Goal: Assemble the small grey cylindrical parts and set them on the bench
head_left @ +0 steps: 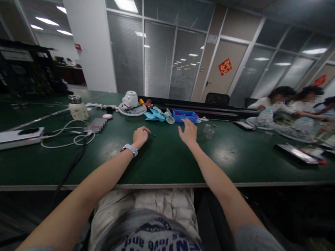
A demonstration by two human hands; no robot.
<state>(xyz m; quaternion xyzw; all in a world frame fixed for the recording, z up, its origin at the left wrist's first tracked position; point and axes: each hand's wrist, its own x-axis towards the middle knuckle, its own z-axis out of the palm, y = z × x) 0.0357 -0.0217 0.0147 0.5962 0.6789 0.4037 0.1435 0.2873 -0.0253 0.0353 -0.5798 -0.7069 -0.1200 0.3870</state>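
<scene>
I see two hands over one green surface (164, 164). The right hand (188, 132) has its grip spread, fingertips at the near side of the one blue basket (176, 117); whether they touch it, I can't tell. The left hand (140, 137), with one watch (130, 150) on its wrist, has a half-curled grip; I can't tell whether it pinches anything. Just beside its fingertips lies one tiny dark piece (154, 136). Two small cylinders (210, 134) stand to the right of the right hand. Left of the basket are one set of pale blue blades (156, 114) and one white fan part (129, 99). Farther left stands one flask (78, 110). Three other people sit at the right.
</scene>
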